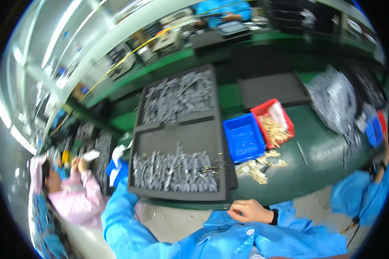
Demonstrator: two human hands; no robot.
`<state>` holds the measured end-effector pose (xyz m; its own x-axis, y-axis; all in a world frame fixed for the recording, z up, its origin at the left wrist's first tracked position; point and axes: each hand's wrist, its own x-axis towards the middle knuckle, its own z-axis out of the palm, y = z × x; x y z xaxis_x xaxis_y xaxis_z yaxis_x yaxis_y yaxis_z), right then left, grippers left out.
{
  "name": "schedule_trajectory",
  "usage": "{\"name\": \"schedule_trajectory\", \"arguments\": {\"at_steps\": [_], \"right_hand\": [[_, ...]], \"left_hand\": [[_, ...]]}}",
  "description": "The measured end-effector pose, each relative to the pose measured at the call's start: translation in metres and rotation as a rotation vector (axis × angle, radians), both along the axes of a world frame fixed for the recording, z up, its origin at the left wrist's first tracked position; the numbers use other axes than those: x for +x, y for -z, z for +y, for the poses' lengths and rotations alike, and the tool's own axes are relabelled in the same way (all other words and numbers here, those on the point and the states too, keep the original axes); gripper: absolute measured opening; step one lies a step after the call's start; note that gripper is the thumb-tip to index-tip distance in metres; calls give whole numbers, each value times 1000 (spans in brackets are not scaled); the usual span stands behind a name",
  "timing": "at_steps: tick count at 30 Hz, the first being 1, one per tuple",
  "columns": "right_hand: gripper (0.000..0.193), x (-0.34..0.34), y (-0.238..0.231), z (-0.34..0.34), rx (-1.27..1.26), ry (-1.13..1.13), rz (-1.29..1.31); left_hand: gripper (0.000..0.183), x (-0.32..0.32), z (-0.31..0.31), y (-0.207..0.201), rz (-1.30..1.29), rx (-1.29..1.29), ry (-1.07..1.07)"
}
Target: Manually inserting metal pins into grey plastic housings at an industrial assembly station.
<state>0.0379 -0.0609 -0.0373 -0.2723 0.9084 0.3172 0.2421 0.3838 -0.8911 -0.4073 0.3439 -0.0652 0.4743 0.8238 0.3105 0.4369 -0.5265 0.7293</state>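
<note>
My right hand (251, 211) is at the front edge of the green table, just below a large dark tray (173, 134). Its fingers are curled, with thumb and forefinger pinched together; whatever they hold is too small to make out. My left arm (122, 203) reaches forward along the tray's left side, toward a blue and white shape (118, 166). I cannot make out the fingers of my left hand there. Many slim grey parts (177, 170) with small brass-coloured tips lie in the tray's near compartment. More grey parts (179, 97) fill the far compartment.
Right of the tray stand a blue bin (243, 137) and a red bin (272, 129) of small tan pieces. Tan scraps (260, 169) lie before them. Farther right is a grey plastic bag (334, 97). Co-workers sit left (75, 194), right (362, 194) and across (224, 11).
</note>
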Motion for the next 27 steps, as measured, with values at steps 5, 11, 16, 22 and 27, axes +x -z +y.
{"name": "schedule_trajectory", "arguments": {"at_steps": [5, 11, 16, 22, 27], "right_hand": [[13, 2, 7, -5, 5, 47, -74], [10, 1, -2, 0, -92, -100, -43], [10, 3, -8, 2, -137, -77, -51], [13, 5, -3, -4, -187, 22, -13], [15, 0, -15, 0, -129, 60, -55]], "left_hand": [[35, 18, 26, -6, -32, -5, -465], [33, 3, -3, 9, -24, -27, -810], [31, 10, 18, 10, -19, -27, -935], [29, 66, 74, -4, -26, 13, -918], [28, 96, 84, -25, 27, 26, -572]]}}
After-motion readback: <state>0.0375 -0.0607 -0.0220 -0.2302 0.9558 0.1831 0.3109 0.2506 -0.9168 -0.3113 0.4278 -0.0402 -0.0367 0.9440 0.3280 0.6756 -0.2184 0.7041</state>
